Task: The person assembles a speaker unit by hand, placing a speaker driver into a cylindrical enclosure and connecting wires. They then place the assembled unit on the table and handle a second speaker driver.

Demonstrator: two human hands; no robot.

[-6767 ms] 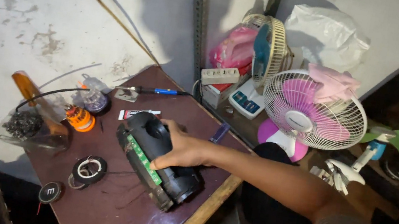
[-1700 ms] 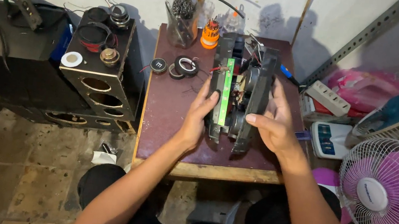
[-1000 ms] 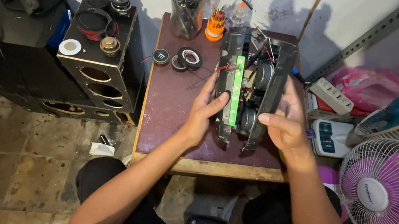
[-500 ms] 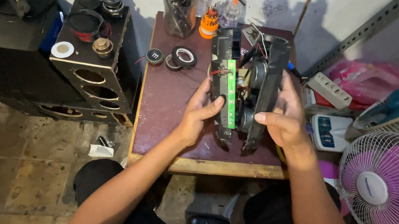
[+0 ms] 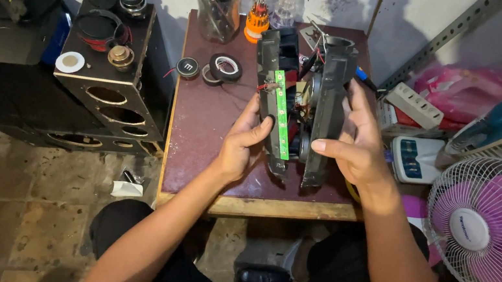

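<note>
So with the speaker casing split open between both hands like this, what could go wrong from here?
1. Wires still run between the left shell half and the right shell half; spreading them wider could tear a connection.
2. The left hand has its thumb by the bare green circuit board, which may get pressed or scratched.
3. Both halves are lifted off the table, so a slip of the right hand could drop one.

A pink plastic bag [image 5: 460, 98] lies right of the table; no labels or screens are legible.
</note>
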